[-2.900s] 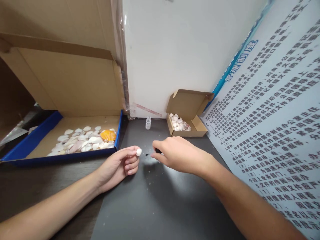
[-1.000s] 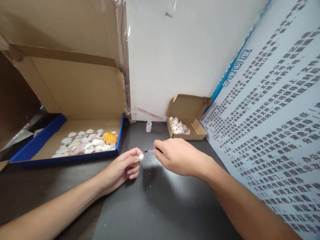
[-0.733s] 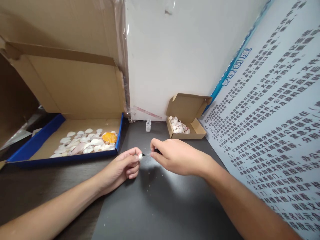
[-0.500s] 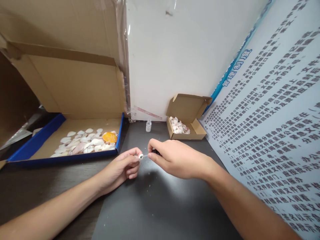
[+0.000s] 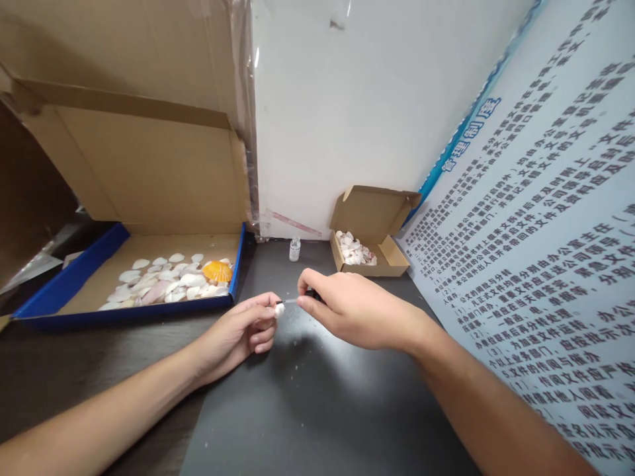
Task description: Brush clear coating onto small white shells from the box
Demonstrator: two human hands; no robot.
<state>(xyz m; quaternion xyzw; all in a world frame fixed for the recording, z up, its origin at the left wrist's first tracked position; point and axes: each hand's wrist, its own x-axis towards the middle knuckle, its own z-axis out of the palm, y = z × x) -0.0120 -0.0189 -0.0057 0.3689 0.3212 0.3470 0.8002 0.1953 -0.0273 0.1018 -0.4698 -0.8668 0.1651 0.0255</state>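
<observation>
Dark wood-grain tabletop [image 5: 64, 377], with a smooth matte gray sheet [image 5: 307, 423] over its middle, pale crumbs scattered on it. Behind: flat white panel [image 5: 337, 119], glossy clear wrap [image 5: 247, 125] creased along its left edge. Right side: pale-blue printed poster [image 5: 555, 211], dark characters, brighter blue border.

Left hand [image 5: 253, 324]: thumb and fingers pinching 1 small white shell [image 5: 280, 311], ribbed, rounded, just past the fingertips, above the sheet. Right hand [image 5: 354, 307]: thumb and index closed on a thin brush [image 5: 290, 301]; black handle mostly hidden in the grip, slim pale stem, dark tip at the shell's upper edge. Touching or just beside, can't tell.

Far side of sheet: small clear glass bottle [image 5: 294, 249], upright, uncapped, pale label. Right of it, brown corrugated carton [image 5: 391, 258], lid up, white shells [image 5: 354, 250] heaped in its left part. Left: shallow blue-walled cardboard box [image 5: 124, 316], brown inside, lid up, smooth white and pinkish shells [image 5: 163, 281] plus 1 orange ribbed fan shell [image 5: 217, 270].
</observation>
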